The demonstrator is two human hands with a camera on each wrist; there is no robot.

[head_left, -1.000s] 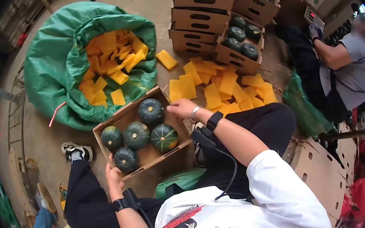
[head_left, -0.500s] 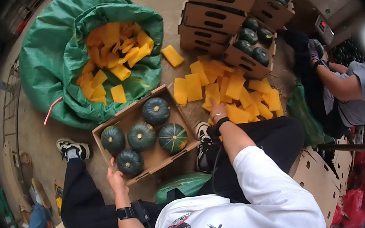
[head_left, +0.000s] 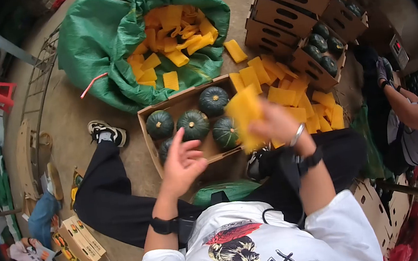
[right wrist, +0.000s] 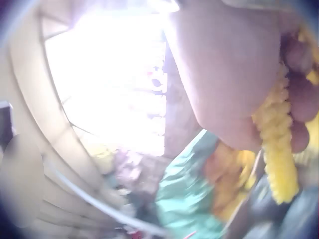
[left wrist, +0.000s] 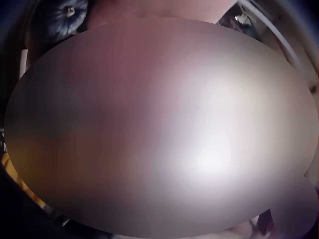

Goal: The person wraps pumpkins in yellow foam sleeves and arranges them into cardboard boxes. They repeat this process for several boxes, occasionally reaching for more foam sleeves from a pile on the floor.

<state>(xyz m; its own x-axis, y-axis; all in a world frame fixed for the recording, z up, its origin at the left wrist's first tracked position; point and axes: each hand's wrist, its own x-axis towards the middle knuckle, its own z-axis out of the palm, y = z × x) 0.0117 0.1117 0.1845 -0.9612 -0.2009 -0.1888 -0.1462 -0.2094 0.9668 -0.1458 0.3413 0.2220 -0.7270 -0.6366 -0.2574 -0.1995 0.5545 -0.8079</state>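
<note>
My right hand [head_left: 278, 125] pinches a yellow foam net sleeve [head_left: 245, 116], blurred by motion, over the right side of an open cardboard box [head_left: 148, 133]. In the right wrist view the folded foam sleeve [right wrist: 280, 169] shows edge-on between thumb and fingers. My left hand [head_left: 184, 161] is raised over the near side of the box, holding nothing, fingers loosely spread. Several dark green pumpkins [head_left: 193, 124] sit in the box; the hand partly hides one at the near left. A large blurred patch covers most of the left wrist view, with a pumpkin [left wrist: 60, 17] at its top left.
Beyond the box stands a green woven sack [head_left: 102, 55] full of yellow sleeves. More loose sleeves [head_left: 292, 95] lie on the floor to the right. Stacked cartons [head_left: 279, 19] and a box of pumpkins [head_left: 321, 56] stand behind them. Another person [head_left: 414, 117] sits at the right.
My right hand left the box rim, reached to the loose pile and came back with a foam sleeve. My left hand let go of the box's near-left side and rose over it.
</note>
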